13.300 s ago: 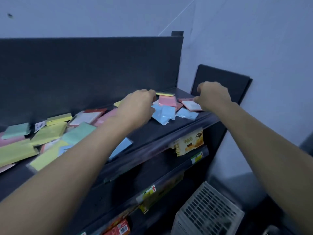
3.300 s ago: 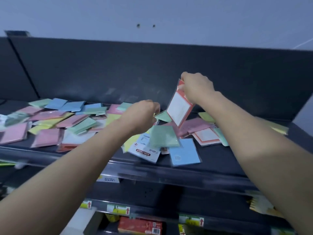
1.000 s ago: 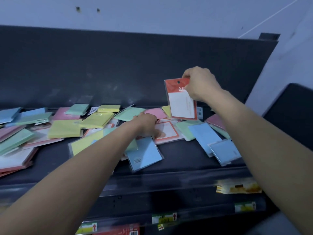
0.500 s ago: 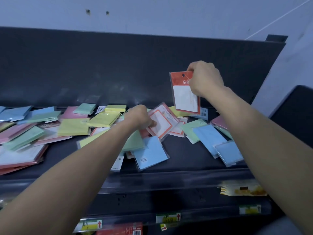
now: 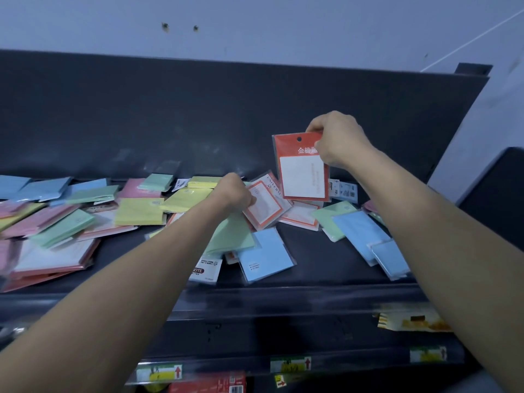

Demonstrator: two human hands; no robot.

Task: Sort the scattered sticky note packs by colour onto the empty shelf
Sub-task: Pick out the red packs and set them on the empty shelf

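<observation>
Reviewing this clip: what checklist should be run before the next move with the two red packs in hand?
1. Right hand holds the upright red pack: ok.
2. Left hand pinches the tilted red-bordered pack: ok.
3. Both held packs match in colour: ok.
4. All red packs gathered: not ok; another red-bordered pack lies on the shelf.
5. Number of packs in the right hand: cannot tell.

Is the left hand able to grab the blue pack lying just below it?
Probably, but not yet: the blue pack lies mostly uncovered close below the left hand, with nothing between. That hand pinches a red-bordered pack, so it must let go first.
</observation>
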